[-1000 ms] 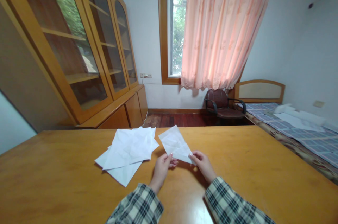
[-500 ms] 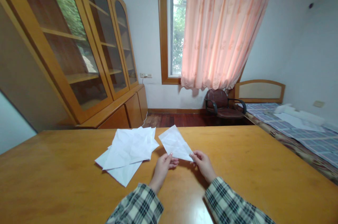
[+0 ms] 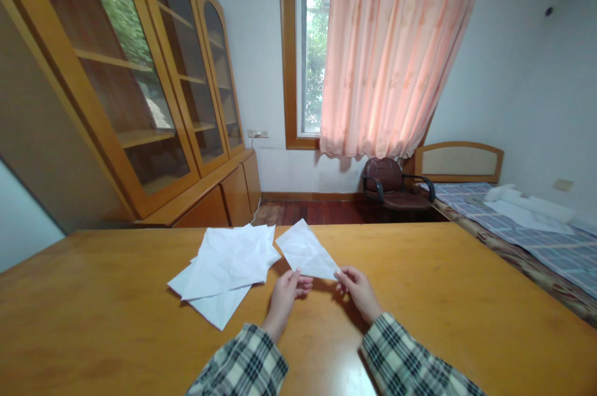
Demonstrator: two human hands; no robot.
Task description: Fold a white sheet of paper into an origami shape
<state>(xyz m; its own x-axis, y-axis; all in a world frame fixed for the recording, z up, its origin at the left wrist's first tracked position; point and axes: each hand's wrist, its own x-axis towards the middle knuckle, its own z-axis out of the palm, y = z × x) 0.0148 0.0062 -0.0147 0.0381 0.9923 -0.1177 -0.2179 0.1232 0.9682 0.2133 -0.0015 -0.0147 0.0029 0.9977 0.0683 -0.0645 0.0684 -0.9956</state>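
A creased sheet of white paper point(image 3: 305, 250), its near edge turned toward me, is held between both hands above the table. My left hand point(image 3: 286, 293) pinches its near left edge between thumb and fingers. At the near right corner, my right hand point(image 3: 358, 290) grips the same sheet with thumb and fingertips. To the left lies a loose stack of white papers point(image 3: 228, 262), overlapping at uneven angles and wrinkled. The sheet's far corner points away from me, and its left corner comes close to the stack.
The wooden table point(image 3: 443, 296) spans the foreground. Beyond it stand a glass-door cabinet point(image 3: 196, 172) on the left, a brown armchair point(image 3: 396, 188) below a pink curtain point(image 3: 387, 54), and a bed point(image 3: 522, 222) with a checked cover on the right.
The held paper has shifted slightly left and away from me, with my left hand moving a little along with it. My right hand stays nearly in place; the stack has not moved.
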